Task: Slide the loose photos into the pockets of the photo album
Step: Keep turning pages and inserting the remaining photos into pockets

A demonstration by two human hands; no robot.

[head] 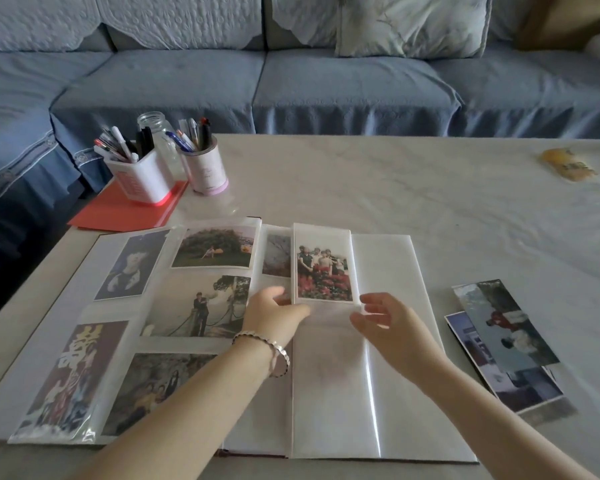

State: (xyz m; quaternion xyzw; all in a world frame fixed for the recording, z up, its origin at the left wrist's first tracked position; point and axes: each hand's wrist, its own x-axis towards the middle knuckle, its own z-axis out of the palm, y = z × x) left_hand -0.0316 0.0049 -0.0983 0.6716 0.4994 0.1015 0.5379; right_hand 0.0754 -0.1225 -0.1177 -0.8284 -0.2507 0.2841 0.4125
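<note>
A person's left hand, silver bracelet at the wrist, rests at the lower left corner of a group photo that sits in a clear pocket on the right page of an open photo album. Whether its fingers pinch the sleeve cannot be told. The right hand, fingers loosely spread, hovers by the opposite corner. Loose photos lie on the marble tabletop beside the album.

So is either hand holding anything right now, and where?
Right hand holds nothing, fingers spread. Left hand fingers meet the group photo at its lower-left corner; a real pinch cannot be told.
</note>
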